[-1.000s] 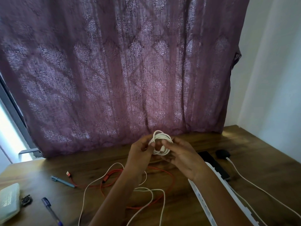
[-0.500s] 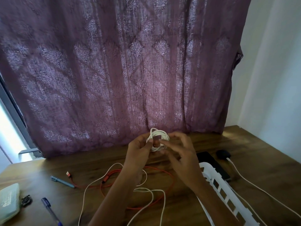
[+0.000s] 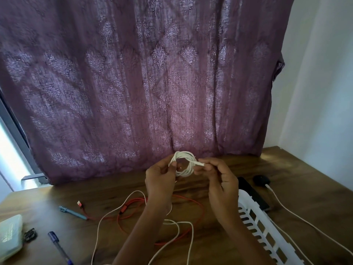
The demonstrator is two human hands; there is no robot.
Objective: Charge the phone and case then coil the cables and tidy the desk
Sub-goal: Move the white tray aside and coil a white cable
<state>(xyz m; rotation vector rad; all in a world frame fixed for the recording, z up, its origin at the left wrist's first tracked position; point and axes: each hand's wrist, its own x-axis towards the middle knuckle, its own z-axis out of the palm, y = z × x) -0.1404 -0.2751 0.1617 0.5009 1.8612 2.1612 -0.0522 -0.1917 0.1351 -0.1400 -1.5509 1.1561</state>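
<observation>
Coil [image 3: 183, 154] gripped in left hand [image 3: 159, 180], right hand [image 3: 219, 181] now pinching plug end [image 3: 200, 164], pulled rightward

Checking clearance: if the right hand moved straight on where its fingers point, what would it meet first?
Probably the white cable coil held by the left hand; the right hand pinches its loose end, though depth is unclear.

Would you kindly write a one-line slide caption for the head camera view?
Left hand holds a coiled white cable above the wooden desk while the right hand pinches its free end.
</observation>
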